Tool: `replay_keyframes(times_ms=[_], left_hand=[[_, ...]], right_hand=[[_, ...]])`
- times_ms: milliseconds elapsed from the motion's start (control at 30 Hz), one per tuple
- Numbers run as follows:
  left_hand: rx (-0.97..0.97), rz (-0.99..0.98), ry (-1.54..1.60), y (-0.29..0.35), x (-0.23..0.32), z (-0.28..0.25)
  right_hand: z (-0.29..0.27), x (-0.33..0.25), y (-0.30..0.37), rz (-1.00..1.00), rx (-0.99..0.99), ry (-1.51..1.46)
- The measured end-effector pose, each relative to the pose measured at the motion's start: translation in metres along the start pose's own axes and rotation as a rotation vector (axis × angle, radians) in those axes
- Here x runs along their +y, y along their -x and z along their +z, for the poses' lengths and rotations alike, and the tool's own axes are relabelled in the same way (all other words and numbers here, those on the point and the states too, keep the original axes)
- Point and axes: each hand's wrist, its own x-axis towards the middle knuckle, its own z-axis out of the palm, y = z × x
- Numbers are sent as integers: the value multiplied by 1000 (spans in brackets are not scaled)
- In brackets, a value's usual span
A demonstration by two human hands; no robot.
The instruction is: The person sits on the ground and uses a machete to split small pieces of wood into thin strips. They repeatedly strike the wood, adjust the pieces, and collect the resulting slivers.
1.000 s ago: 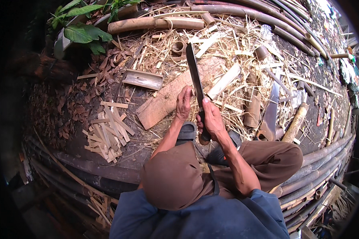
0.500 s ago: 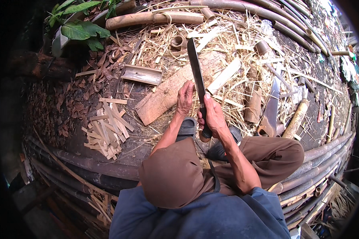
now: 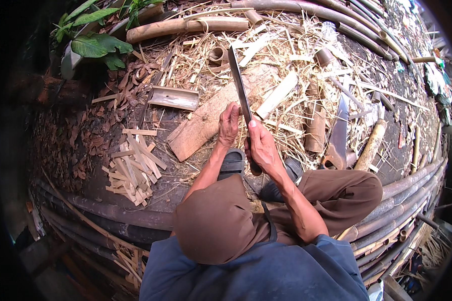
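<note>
My right hand [image 3: 262, 149] is wrapped round the dark handle of a machete [image 3: 238, 83], its thumb lying along the base of the long blade. The blade rises away from me, leaning a little left, and shows narrow. Close on its left side is my left hand [image 3: 229, 125], fingers pressed together and their tips against or just beside the blade. Anything between those fingers is hidden. Beyond both hands a flat wooden board [image 3: 198, 129] lies on the ground. Split bamboo pieces [image 3: 277, 95] and a halved bamboo section [image 3: 175, 97] lie near it.
A heap of short bamboo slats [image 3: 133, 173] lies at left. To the right are a handsaw [image 3: 339, 130] and a bamboo tube [image 3: 315, 131]. Shavings [image 3: 296, 50] cover the far ground. Bamboo poles [image 3: 120, 214] lie close by me, with more at the far right.
The machete has turned so its blade shows narrower, and its handle has dropped slightly toward the left. My right hand moved slightly left, nearer my left hand.
</note>
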Motion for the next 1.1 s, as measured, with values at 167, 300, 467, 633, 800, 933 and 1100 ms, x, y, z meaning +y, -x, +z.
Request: replay_keyframes(times_ms=[167,300,467,633,800,933,1100], left_hand=[[28,38,-8,-5,-1,2],[12,87,21,-9,4,2],[35,80,-47,-14,-13,9],[155,99,-68,-3,-23,21],[-10,218,-54,-25,28,25],[123,126,-24,-12,-26,25],[-30,-6,-127,-12,-15,16]], right_hand=[[5,8,-10,-127,113,177],[5,-7,-2,-134,96,217],[0,-1,-11,-109,124,254],[1,21,-7,-150,169,244],[-9,-8,8,-181,181,202],[6,6,-15,-239,197,315],[-1,-14,1,-103,117,336]])
